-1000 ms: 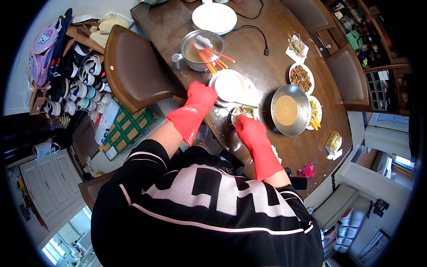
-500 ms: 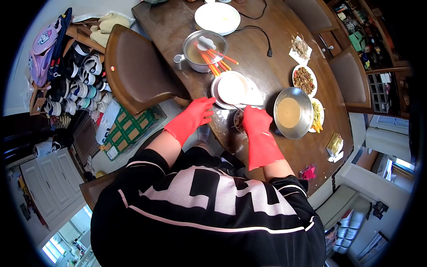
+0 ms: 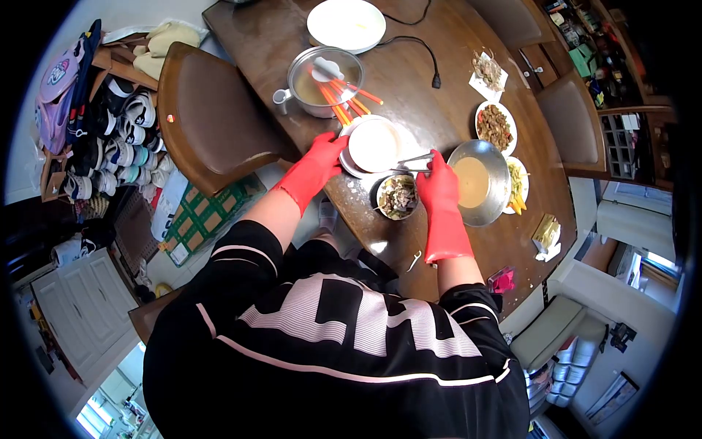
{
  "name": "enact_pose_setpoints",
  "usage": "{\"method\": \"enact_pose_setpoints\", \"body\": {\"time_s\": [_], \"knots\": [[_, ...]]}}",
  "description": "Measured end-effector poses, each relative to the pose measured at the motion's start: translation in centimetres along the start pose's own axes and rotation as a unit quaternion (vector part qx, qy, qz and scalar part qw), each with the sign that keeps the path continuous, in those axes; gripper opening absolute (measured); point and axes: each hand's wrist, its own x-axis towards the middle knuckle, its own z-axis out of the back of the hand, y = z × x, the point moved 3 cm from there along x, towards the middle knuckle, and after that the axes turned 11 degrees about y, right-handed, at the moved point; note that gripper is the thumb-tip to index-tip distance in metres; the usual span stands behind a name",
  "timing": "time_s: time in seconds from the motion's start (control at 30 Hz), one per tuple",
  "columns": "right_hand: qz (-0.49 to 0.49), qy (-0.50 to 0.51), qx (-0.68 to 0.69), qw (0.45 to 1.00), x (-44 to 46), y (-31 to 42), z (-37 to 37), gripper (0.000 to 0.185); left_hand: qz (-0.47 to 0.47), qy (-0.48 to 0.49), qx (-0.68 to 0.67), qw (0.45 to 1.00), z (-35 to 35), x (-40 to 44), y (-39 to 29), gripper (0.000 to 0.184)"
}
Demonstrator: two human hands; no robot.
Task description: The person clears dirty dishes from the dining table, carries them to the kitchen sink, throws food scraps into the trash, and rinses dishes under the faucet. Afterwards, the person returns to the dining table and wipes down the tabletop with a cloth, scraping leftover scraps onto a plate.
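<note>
My left hand (image 3: 319, 167), in a red rubber glove, has its fingers at the left edge of a stack of white plates (image 3: 351, 164). A round white bowl (image 3: 374, 145) sits on top of that stack. My right hand (image 3: 439, 186), gloved the same way, is closed on two thin dark utensils (image 3: 414, 159) pointing left towards the stack; they look like chopsticks, but their exact kind is unclear. Just below them stands a small bowl of food scraps (image 3: 398, 197). A metal basin of cloudy tan liquid (image 3: 479, 183) is right beside my right hand.
Behind the stack stands a pot (image 3: 325, 79) with orange-red sticks and a white-handled tool. A large white dish (image 3: 346, 25) and a black power cord (image 3: 435, 69) lie farther back. Two food dishes (image 3: 496, 128) (image 3: 516, 186) line the right. A chair (image 3: 219, 121) stands left.
My left hand has reached the plate stack's edge. My right hand has moved right, off the scrap bowl, which now shows fully, and the dark utensils are visible in it.
</note>
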Motion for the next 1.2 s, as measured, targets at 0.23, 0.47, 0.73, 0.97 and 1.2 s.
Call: {"method": "enact_pose_setpoints", "body": {"time_s": [0.23, 0.47, 0.73, 0.97, 1.2], "knots": [[-0.031, 0.007, 0.456, 0.889, -1.0, -0.8, -0.3, 0.072, 0.008, 0.063, -0.099, 0.993, 2.3, 0.3, 3.7, 0.085], [-0.055, 0.033, 0.783, 0.619, 0.2, -0.8, -1.1, 0.077, 0.036, 0.075, -0.129, 0.988, -0.3, 0.1, 5.3, 0.058], [-0.096, 0.025, 0.868, 0.486, 1.6, -0.2, -1.7, 0.062, 0.031, -0.003, -0.187, 0.982, -2.1, 1.5, 5.4, 0.037], [-0.089, 0.048, 0.849, 0.519, 1.6, 2.1, -2.1, 0.060, 0.025, 0.030, -0.278, 0.960, -1.6, 5.3, 6.7, 0.037], [-0.108, 0.055, 0.835, 0.537, 2.2, 2.4, -3.6, 0.052, 0.043, 0.074, -0.315, 0.945, -1.9, 4.1, 4.5, 0.032]]}}
